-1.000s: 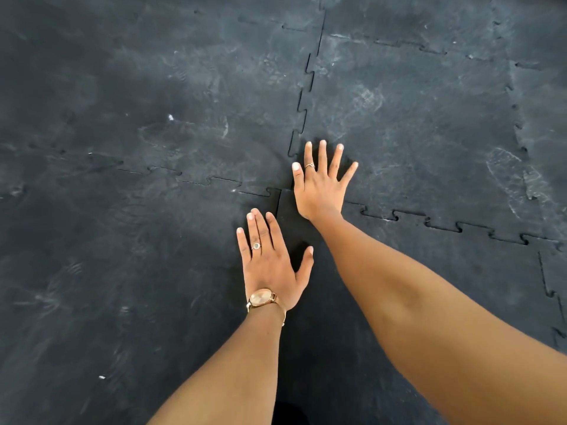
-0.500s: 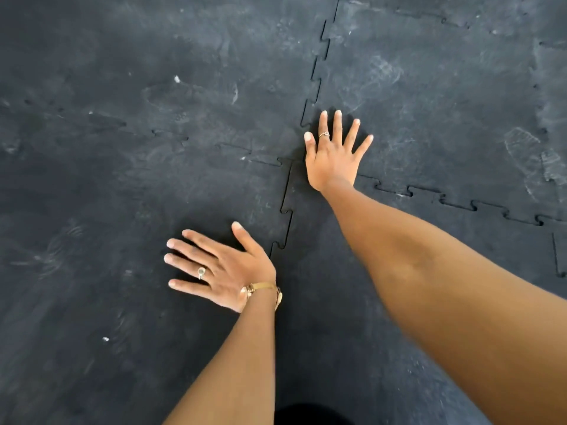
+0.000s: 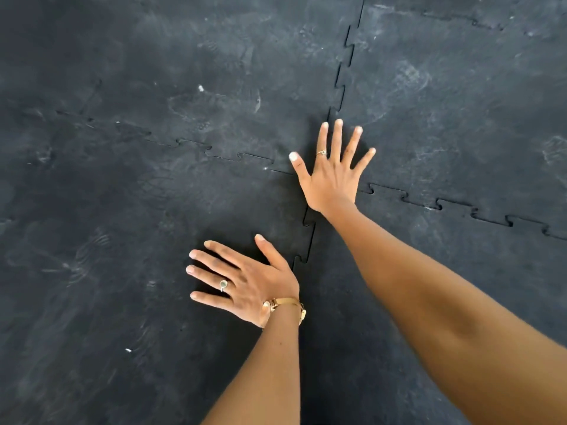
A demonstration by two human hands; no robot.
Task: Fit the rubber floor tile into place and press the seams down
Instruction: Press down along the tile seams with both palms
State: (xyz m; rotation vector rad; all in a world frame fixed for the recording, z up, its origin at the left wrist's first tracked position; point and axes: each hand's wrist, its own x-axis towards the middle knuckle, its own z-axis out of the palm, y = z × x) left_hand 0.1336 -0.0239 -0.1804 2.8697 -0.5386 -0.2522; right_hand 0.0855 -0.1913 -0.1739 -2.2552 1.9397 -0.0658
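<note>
Dark grey rubber floor tiles with jigsaw edges cover the whole view. My right hand (image 3: 332,173) lies flat, fingers spread, on the corner where four tiles meet. My left hand (image 3: 245,280) lies flat on the near left tile (image 3: 122,286), fingers apart and pointing left, just left of the toothed seam (image 3: 306,240) that runs toward me. It wears a ring and a gold watch. The near right tile (image 3: 352,348) lies under my right forearm. Neither hand holds anything.
Another toothed seam (image 3: 460,207) runs right from the corner, one (image 3: 343,72) runs away upward, and one (image 3: 221,156) runs left. Dusty footprints and pale scuffs mark the tiles. A few white specks lie on the left tiles.
My left hand slid from the seam near the corner back and to the left, turning its fingers leftward. The right hand stays flat on the corner. The view has shifted slightly.
</note>
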